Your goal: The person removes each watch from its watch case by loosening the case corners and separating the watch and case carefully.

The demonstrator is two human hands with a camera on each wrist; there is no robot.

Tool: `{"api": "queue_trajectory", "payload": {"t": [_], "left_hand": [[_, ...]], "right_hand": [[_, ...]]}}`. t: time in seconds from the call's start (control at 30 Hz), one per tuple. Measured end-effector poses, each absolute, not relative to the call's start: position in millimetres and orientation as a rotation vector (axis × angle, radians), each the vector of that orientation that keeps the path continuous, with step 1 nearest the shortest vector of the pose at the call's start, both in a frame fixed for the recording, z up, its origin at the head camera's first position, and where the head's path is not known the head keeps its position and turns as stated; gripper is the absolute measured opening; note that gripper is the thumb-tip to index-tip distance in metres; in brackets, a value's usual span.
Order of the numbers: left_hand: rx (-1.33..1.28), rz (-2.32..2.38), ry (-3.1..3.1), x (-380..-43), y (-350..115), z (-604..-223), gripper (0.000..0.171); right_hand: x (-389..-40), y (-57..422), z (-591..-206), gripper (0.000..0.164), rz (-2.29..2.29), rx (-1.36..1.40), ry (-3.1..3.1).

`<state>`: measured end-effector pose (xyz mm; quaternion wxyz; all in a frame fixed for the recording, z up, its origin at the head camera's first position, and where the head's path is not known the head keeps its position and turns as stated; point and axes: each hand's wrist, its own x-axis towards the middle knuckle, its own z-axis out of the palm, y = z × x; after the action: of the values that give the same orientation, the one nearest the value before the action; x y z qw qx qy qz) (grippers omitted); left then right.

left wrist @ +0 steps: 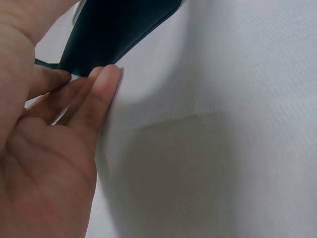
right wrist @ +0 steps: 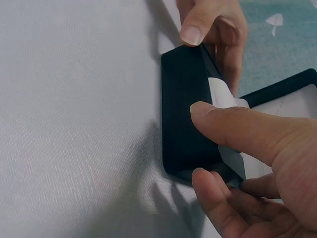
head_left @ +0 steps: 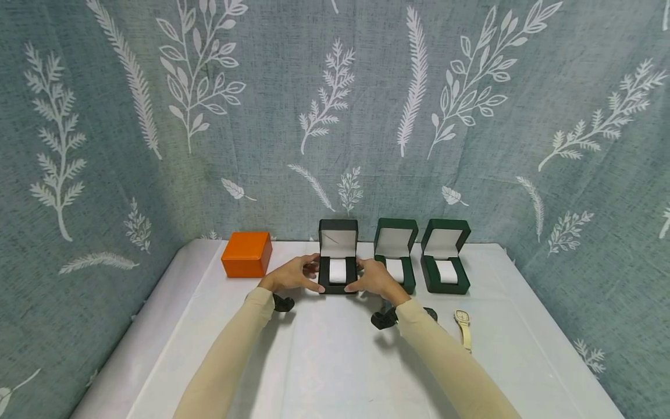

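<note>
A dark watch box (head_left: pixel 337 288) stands on the table with its lid raised, a white cushion (head_left: pixel 337 270) inside. My left hand (head_left: pixel 295 273) holds its left side, thumb at the front corner. On the right side my right hand (head_left: pixel 376 280) holds it, fingers along the side and thumb toward the front. Seen from the right wrist, the thumb lies over the front of the box (right wrist: pixel 183 109), with the left hand (right wrist: pixel 210 25) at the far corner. In the left wrist view the fingertips (left wrist: pixel 106 82) meet the dark box (left wrist: pixel 114 34).
Two open green watch boxes (head_left: pixel 410 285) (head_left: pixel 460 285) with white cushions stand to the right. An orange box (head_left: pixel 246 256) sits at the back left. A pale-strapped watch (head_left: pixel 463 326) lies at the right, near a dark watch (head_left: pixel 431 313) partly hidden by the sleeve.
</note>
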<state>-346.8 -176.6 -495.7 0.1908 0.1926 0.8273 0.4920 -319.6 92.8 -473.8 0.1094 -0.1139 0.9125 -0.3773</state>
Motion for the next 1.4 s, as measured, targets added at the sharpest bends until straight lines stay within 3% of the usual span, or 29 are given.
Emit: {"api": "queue_trajectory", "payload": {"t": [0.23, 0.53, 0.87, 1.4], "left_hand": [[0.583, 1.351, 2.367, -338, -182, -491, 0.101], [0.712, 1.342, 2.466, -316, -209, -481, 0.075], [0.623, 1.46, 2.57, -290, -254, -461, 0.053], [0.375, 1.55, 2.72, -286, -340, -446, 0.063]], "right_hand": [[-316, 92, -467, 0.091, -1.036, -0.383, 2.744], [-301, 87, -456, 0.078, -1.132, -0.513, 2.778], [-284, 64, -454, 0.063, -1.254, -0.677, 2.782], [-279, -9, -463, 0.059, -1.37, -0.703, 2.648]]}}
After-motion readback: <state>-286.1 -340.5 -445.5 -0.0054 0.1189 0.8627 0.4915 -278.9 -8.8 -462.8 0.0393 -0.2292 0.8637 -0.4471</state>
